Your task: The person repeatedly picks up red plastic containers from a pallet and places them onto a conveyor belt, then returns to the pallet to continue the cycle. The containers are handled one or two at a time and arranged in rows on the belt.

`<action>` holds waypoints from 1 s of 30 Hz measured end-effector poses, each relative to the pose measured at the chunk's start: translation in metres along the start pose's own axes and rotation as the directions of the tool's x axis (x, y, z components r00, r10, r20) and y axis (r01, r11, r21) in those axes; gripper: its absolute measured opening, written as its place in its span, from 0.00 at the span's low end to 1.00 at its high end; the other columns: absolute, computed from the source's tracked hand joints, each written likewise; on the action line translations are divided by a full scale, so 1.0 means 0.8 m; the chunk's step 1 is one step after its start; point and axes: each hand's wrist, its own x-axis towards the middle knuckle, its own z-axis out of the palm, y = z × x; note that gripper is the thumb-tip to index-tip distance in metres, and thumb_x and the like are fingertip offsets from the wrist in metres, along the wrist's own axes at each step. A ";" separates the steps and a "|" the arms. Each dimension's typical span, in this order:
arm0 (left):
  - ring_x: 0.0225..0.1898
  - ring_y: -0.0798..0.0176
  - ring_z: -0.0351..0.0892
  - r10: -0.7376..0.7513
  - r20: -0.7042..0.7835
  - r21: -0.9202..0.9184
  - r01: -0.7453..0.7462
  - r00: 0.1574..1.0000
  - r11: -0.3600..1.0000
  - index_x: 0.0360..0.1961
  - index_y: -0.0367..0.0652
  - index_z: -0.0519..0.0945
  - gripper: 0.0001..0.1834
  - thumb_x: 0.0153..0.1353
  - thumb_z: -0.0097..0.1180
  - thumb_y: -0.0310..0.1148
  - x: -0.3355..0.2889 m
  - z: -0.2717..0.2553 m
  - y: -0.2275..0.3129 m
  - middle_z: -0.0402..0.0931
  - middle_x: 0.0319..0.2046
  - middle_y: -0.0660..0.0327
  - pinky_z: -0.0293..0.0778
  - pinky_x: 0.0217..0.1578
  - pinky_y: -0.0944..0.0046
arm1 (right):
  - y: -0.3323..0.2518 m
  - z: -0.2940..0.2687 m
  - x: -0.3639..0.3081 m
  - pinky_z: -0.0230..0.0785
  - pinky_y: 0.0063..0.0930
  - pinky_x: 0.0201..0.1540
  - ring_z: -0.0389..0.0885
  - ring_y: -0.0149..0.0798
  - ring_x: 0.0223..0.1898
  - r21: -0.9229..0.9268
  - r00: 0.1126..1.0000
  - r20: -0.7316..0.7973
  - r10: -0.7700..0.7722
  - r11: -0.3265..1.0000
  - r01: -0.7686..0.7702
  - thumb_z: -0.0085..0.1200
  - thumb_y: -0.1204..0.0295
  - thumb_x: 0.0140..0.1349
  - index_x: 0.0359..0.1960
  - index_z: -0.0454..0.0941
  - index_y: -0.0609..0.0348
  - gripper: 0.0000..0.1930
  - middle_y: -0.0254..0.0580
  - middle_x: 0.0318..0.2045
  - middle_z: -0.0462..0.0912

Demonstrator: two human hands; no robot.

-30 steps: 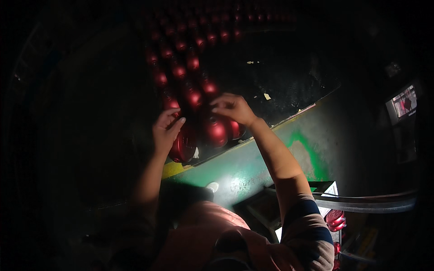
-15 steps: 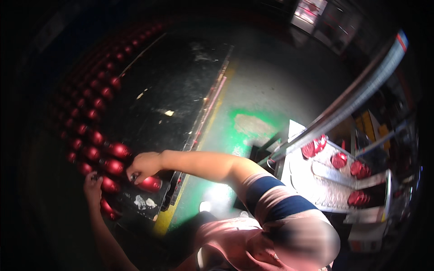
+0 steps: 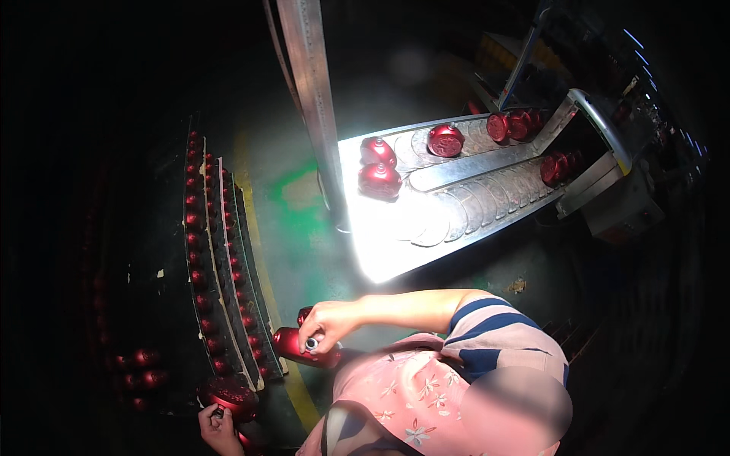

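Observation:
My left hand (image 3: 219, 432) is closed around the dark neck of a glossy red bottle (image 3: 230, 394), whose broad patterned side shows. More red shows just below that hand, partly hidden. My right hand (image 3: 331, 325) grips another red bottle (image 3: 288, 345) by its pale-rimmed neck, in front of my apron. A further red piece (image 3: 304, 313) sticks out behind the right fingers, and I cannot tell whether it is held too.
To the right stands a slatted conveyor (image 3: 414, 181) carrying several red bottles (image 3: 445, 140). A metal post (image 3: 308, 91) rises by its near end. At left, dark racks (image 3: 217, 251) hold rows of red bottles. More bottles (image 3: 141, 378) stand in shadow at lower left.
Both hands have lifted away from the bottle rows at left, carrying red bottles. My view has swung right toward the conveyor, and the right hand is now close to my body.

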 end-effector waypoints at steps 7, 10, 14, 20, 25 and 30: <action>0.20 0.83 0.61 0.132 0.489 -0.253 -0.005 0.863 0.968 0.39 0.39 0.77 0.13 0.54 0.62 0.14 -0.068 0.321 0.160 0.70 0.25 0.72 0.55 0.21 0.80 | -0.042 -0.101 -0.382 0.71 0.34 0.31 0.81 0.46 0.26 -0.154 0.805 -0.480 0.349 0.870 -0.468 0.61 0.66 0.48 0.37 0.85 0.52 0.13 0.47 0.26 0.83; 0.17 0.83 0.60 0.193 0.647 -0.328 0.040 0.738 0.944 0.40 0.39 0.78 0.12 0.55 0.64 0.17 -0.092 0.454 0.228 0.69 0.21 0.74 0.51 0.16 0.79 | -0.086 -0.150 -0.496 0.74 0.32 0.34 0.83 0.45 0.28 -0.062 0.570 -0.690 0.446 0.748 -0.661 0.62 0.64 0.49 0.36 0.86 0.51 0.13 0.45 0.29 0.85; 0.15 0.83 0.55 0.321 0.756 -0.371 -0.031 0.571 0.928 0.41 0.40 0.79 0.12 0.57 0.64 0.19 -0.117 0.629 0.312 0.63 0.17 0.77 0.48 0.14 0.77 | -0.116 -0.226 -0.596 0.68 0.23 0.29 0.72 0.25 0.21 0.036 0.284 -0.907 0.310 0.730 -0.682 0.66 0.68 0.49 0.34 0.86 0.53 0.10 0.36 0.20 0.80; 0.14 0.82 0.56 0.394 0.838 -0.393 -0.083 0.378 0.916 0.41 0.41 0.79 0.09 0.59 0.64 0.23 -0.135 0.855 0.394 0.63 0.14 0.77 0.49 0.14 0.75 | -0.093 -0.371 -0.669 0.67 0.28 0.28 0.72 0.31 0.21 0.051 0.193 -0.936 0.295 0.656 -0.753 0.65 0.67 0.48 0.34 0.86 0.51 0.11 0.36 0.17 0.74; 0.19 0.82 0.59 0.316 0.834 -0.274 -0.156 0.452 0.949 0.39 0.40 0.80 0.10 0.56 0.65 0.23 -0.113 0.944 0.374 0.66 0.20 0.76 0.55 0.19 0.77 | -0.028 -0.436 -0.665 0.70 0.28 0.32 0.77 0.34 0.24 0.107 0.214 -0.869 0.446 0.591 -0.799 0.65 0.67 0.47 0.34 0.86 0.51 0.11 0.39 0.21 0.80; 0.22 0.79 0.62 0.256 0.846 -0.139 -0.270 0.468 0.953 0.39 0.40 0.81 0.11 0.54 0.65 0.22 -0.124 1.021 0.377 0.67 0.20 0.74 0.62 0.24 0.75 | 0.038 -0.491 -0.714 0.73 0.32 0.36 0.82 0.42 0.30 0.103 0.343 -0.771 0.536 0.637 -0.764 0.63 0.67 0.47 0.35 0.86 0.50 0.11 0.44 0.28 0.84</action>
